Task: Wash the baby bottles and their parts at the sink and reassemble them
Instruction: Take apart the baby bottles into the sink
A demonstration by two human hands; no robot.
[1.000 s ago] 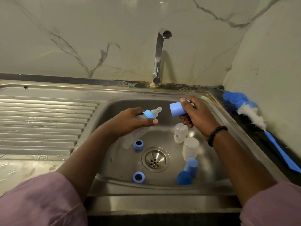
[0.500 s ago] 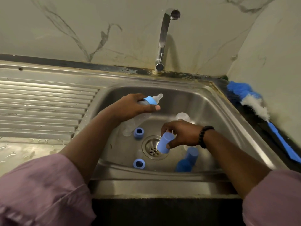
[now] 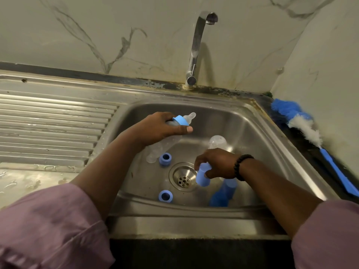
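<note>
My left hand grips a clear baby bottle near its blue collar, with the teat pointing right over the sink. My right hand holds a light blue cap low in the basin, just right of the drain. Two blue collar rings lie on the basin floor, one by the bottle's base and one at the front. A second clear bottle stands behind my right hand. Two more blue caps lie under my right wrist.
The tap rises at the back of the sink, with no water running. A ribbed draining board lies to the left. A blue and white bottle brush lies on the dark counter at the right, against the wall.
My right hand carried the blue cap from beside the bottle's teat down to the basin floor by the drain. My left hand kept the bottle in place.
</note>
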